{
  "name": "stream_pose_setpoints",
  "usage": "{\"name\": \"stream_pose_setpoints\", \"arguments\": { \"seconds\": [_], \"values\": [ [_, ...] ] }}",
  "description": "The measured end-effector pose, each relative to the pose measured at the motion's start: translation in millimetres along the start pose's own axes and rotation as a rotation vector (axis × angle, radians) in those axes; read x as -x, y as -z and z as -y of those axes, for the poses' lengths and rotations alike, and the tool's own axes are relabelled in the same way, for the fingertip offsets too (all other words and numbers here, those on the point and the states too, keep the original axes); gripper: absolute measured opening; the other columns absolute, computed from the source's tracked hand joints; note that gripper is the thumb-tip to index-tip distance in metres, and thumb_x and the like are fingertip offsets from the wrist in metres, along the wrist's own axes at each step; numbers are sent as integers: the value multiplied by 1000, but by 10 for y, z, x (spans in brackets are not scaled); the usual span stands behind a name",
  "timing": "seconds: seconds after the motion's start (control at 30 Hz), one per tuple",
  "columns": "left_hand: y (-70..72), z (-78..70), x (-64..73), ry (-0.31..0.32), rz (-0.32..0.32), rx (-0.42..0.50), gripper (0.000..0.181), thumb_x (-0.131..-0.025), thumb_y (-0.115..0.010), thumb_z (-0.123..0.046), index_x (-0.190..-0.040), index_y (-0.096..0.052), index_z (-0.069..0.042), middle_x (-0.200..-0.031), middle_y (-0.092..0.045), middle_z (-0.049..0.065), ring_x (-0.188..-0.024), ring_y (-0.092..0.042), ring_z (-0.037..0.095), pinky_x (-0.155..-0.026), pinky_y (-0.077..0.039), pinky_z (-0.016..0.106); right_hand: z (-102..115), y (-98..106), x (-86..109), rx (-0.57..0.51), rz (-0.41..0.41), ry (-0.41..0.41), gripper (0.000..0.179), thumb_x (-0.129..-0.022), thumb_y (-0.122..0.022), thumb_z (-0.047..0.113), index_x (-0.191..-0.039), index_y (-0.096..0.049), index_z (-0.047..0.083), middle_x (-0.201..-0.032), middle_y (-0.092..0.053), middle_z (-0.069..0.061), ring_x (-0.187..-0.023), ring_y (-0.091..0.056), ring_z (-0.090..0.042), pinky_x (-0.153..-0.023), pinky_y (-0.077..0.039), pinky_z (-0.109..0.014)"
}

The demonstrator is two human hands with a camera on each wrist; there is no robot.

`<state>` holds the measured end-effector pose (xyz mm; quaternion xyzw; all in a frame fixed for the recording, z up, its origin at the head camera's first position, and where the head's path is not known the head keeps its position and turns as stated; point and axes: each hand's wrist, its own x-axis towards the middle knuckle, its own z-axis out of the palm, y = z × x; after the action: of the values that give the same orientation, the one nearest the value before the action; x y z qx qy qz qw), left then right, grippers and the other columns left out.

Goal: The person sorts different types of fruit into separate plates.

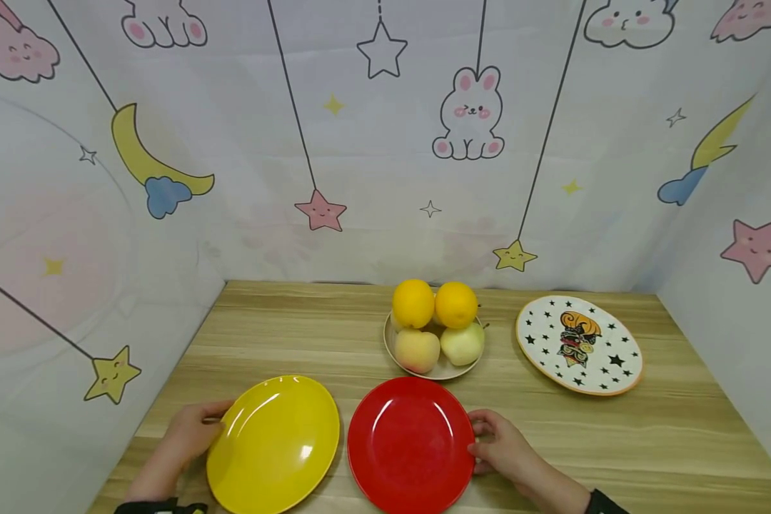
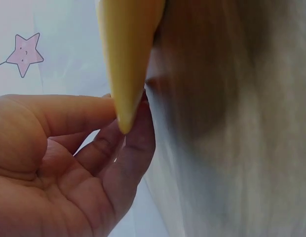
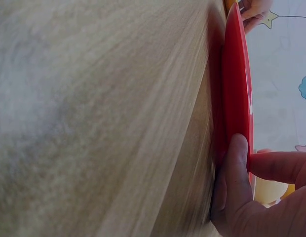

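My left hand [image 1: 191, 435] pinches the left rim of a yellow plate [image 1: 276, 442]. In the left wrist view, the thumb lies on one face of that plate [image 2: 131, 44] and curled fingers sit behind it. To the right, a red plate [image 1: 411, 442] is gripped at its right rim by my right hand [image 1: 504, 450]. The right wrist view shows the thumb on one side of the red plate [image 3: 237, 84] and fingers on the other, close to the tabletop. The two plates lie side by side with a narrow gap between them.
Behind the red plate stands a bowl [image 1: 388, 343] with two oranges [image 1: 414, 303], a peach [image 1: 417, 350] and a pale green pear [image 1: 462, 344]. A white star-patterned plate [image 1: 546, 350] lies at the back right of the wooden table [image 1: 295, 314]. Printed cloth [image 1: 373, 157] surrounds the table.
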<state>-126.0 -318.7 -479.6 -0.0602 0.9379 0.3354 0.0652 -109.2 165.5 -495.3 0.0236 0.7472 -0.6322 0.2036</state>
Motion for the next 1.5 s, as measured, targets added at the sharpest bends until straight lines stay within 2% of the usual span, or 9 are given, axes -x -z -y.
{"name": "stream_pose_setpoints", "arguments": {
  "seconds": [0.3,0.7,0.83,1.3,1.5],
  "values": [
    [-32,-22,-40,34,13,-10,41,-82,-55,2,-123,-58,7,-115,-62,28,-101,-60,41,-82,-52,47,30,-16,-9,3,-19,-2,45,-80,-56,-11,-124,-43,-10,-99,-58,-13,-65,-60,-17,-58,-56,-38],
    [-70,-86,-47,18,14,29,40,-82,-54,2,-122,-59,8,-116,-61,28,-99,-62,39,-79,-53,45,13,-28,-21,15,-31,-32,46,-81,-56,-12,-125,-43,-9,-100,-59,-14,-65,-60,-17,-57,-56,-38],
    [-91,-78,-44,25,2,19,40,-82,-55,2,-121,-60,6,-116,-62,27,-97,-63,36,-78,-54,42,-3,-26,-23,20,-31,-26,45,-81,-56,-12,-124,-43,-10,-99,-59,-13,-65,-60,-17,-57,-56,-39],
    [-107,-53,-75,52,37,24,41,-83,-54,2,-124,-58,7,-119,-60,28,-99,-61,36,-81,-53,44,-15,-18,-20,6,-13,-9,45,-82,-56,-11,-124,-43,-10,-99,-59,-12,-66,-60,-18,-58,-56,-39],
    [-109,-67,-75,56,42,36,42,-83,-55,3,-124,-57,7,-119,-60,27,-100,-61,36,-83,-52,45,14,-11,1,39,-12,0,44,-81,-59,-7,-123,-46,-9,-98,-58,-13,-65,-60,-18,-58,-55,-38]
  ]
}}
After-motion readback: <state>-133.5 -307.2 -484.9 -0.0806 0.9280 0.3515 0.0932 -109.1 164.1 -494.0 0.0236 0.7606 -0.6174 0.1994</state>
